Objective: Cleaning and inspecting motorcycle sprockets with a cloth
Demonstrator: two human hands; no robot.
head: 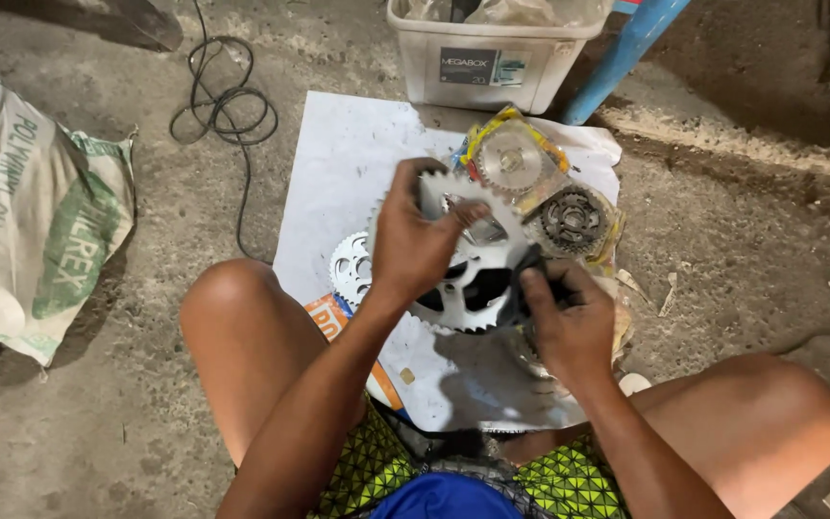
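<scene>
Sprocket (473,279) beside yellow packets (516,159) (two)

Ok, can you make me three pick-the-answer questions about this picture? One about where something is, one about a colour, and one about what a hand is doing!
1. Where does the plastic box stand?
A. beyond the white sheet
B. on the person's knee
C. on top of the sack

2. What colour is the big toothed sprocket that the hands hold?
A. red
B. silver
C. blue

3. What is the left hand doing?
A. lying flat on the floor
B. gripping the sprocket's upper edge
C. holding the black cable

Answers:
1 A, the box stands at the sheet's far edge.
2 B, its metal looks pale and silvery.
3 B, its fingers curl over the toothed rim, while the right hand presses a dark thing, too unclear to name, against the lower right side.
</scene>
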